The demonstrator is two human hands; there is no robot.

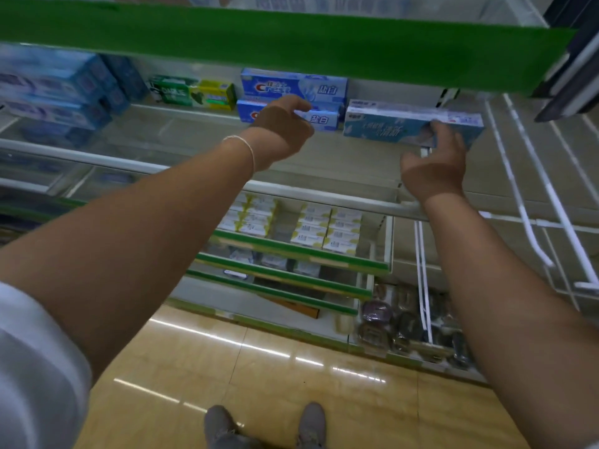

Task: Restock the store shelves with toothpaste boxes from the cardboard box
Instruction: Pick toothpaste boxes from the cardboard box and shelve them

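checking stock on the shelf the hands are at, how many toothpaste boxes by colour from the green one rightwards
Green and yellow box: 1
Blue Crest boxes, stacked, the left hand on the lower: 2
Pale teal box, gripped by the right hand: 1
Total: 4
The blue stacks further left are too blurred to count.

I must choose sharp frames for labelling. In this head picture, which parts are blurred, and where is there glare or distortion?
Head view: the blue boxes at far left and the green shelf edge are blurred; the Crest boxes read clearly; light streaks glare on the floor; the white wire racks bend from wide-angle distortion.
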